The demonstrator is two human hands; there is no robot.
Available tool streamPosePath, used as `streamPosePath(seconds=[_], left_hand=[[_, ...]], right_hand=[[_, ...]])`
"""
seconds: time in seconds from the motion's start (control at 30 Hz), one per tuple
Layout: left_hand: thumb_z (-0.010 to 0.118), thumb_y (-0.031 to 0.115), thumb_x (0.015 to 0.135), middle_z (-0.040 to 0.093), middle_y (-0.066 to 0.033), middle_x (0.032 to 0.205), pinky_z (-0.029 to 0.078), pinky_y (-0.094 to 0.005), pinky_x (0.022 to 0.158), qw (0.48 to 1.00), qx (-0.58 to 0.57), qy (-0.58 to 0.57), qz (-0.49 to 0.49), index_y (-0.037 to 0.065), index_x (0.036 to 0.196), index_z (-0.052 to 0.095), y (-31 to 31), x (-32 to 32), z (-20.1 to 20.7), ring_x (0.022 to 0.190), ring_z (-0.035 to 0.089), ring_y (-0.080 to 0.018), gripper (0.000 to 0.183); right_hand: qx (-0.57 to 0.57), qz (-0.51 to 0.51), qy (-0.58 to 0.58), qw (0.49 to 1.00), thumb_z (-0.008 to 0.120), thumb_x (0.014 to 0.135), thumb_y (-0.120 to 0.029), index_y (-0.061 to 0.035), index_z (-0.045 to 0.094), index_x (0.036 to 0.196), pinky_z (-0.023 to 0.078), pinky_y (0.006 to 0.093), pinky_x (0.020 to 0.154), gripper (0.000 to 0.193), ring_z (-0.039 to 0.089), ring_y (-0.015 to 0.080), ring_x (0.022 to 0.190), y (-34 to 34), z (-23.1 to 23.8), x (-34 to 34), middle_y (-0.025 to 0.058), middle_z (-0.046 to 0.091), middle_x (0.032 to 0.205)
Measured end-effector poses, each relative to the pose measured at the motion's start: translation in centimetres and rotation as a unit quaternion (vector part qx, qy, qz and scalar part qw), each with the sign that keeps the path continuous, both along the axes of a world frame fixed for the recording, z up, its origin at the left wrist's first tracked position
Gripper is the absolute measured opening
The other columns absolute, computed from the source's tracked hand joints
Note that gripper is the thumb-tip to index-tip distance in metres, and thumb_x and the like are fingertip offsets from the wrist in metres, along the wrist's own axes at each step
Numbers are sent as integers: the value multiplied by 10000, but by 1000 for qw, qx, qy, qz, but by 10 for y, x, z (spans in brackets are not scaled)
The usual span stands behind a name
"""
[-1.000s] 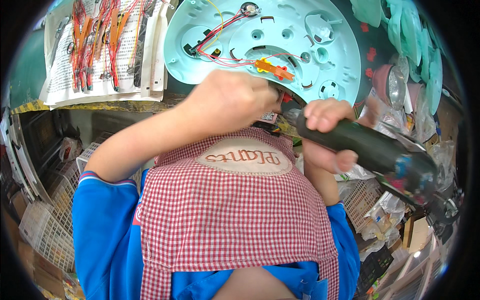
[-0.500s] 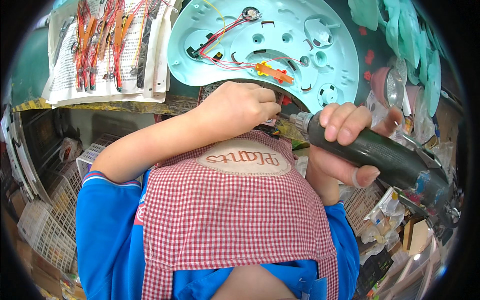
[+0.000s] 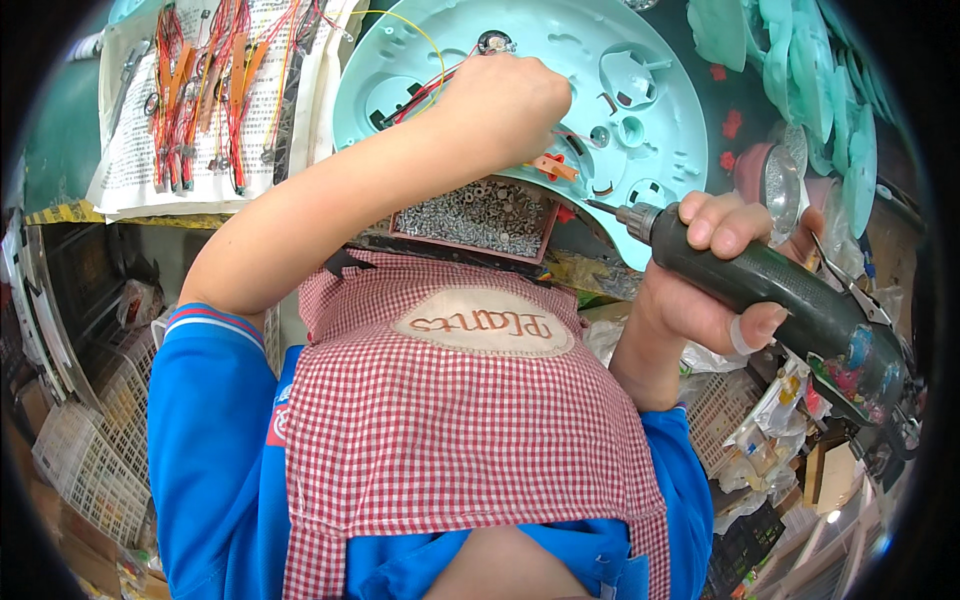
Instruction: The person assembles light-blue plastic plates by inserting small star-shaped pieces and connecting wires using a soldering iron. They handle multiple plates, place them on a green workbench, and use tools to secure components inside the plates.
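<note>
The big turquoise shell [image 3: 590, 45] lies on the bench at the top, hollow side up, and I now have the left hand [image 3: 505, 105] above its middle; half a second ago that hand was lower, over the screw tray [image 3: 549, 235]. I take this to mean that the work has shifted from tray to shell.

The dark power screwdriver [image 3: 765, 285] slants in from the right. Its bit, earlier close to the left fingers, now points clear of them, near the shell's inner curve; I cannot tell whether it touches. My right hand [image 3: 690, 305] clamps the barrel between fingers and thumb.

My left fingers are curled under, tips hidden, so I cannot tell whether they pinch anything or touch the shell.

The tray, now uncovered, sits between shell and apron [image 3: 480, 420]. Smaller still, an orange strip [image 3: 556, 167] shows just beside the left hand. Smallest are the tray's heaped metal screws [image 3: 478, 220].
</note>
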State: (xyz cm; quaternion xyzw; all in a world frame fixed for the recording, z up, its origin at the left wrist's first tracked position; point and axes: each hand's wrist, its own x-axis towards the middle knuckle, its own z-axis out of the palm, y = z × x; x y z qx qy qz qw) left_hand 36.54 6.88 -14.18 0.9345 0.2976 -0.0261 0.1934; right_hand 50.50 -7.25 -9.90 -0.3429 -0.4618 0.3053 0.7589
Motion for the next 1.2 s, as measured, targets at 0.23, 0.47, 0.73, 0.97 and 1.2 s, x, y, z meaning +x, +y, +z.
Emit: streamPosePath(seconds=[0.23, 0.47, 0.73, 0.97, 1.2], left_hand=[[644, 137, 780, 667, -116, 815, 528, -379, 741, 978, 137, -15, 158, 27, 893, 667, 33, -56, 27, 746, 654, -270, 159], [688, 180, 711, 687, -104, 803, 539, -404, 724, 955, 130, -263, -39, 85, 814, 726, 15, -54, -5, 794, 659, -305, 146], [700, 123, 677, 673, -129, 762, 544, -423, 709, 997, -18, -71, -34, 94, 783, 749, -1, -22, 7, 803, 662, -306, 120], [684, 105, 671, 658, -146, 724, 552, -430, 654, 996, 0, -83, -40, 90, 712, 734, -3, -20, -1, 725, 667, -335, 67], [683, 137, 707, 670, -131, 795, 544, -418, 712, 999, -9, -44, -25, 88, 715, 732, -3, -20, -2, 802, 656, -311, 70]], right_hand=[[1, 3, -25, 1000, 635, 814, -571, -118, 295, 1425, 446, 373, 690, 833, 540, 197, 705, -1, -2, 1, 81, 565, 811], [-21, -17, -47, 999, 614, 832, -507, -101, 290, 1434, 452, 417, 735, 796, 560, 214, 722, 22, -4, -8, 95, 582, 820], [-29, -3, -29, 999, 672, 817, -462, -84, 255, 1436, 477, 396, 704, 837, 571, 208, 698, 31, -13, -15, 104, 590, 785], [-35, 9, 17, 999, 797, 780, -335, -22, 219, 1408, 541, 344, 679, 909, 610, 209, 687, 37, -28, -33, 125, 604, 772], [-55, 42, -12, 998, 796, 781, -315, -13, 216, 1413, 536, 333, 701, 909, 614, 196, 707, 40, -35, -28, 119, 617, 803]])
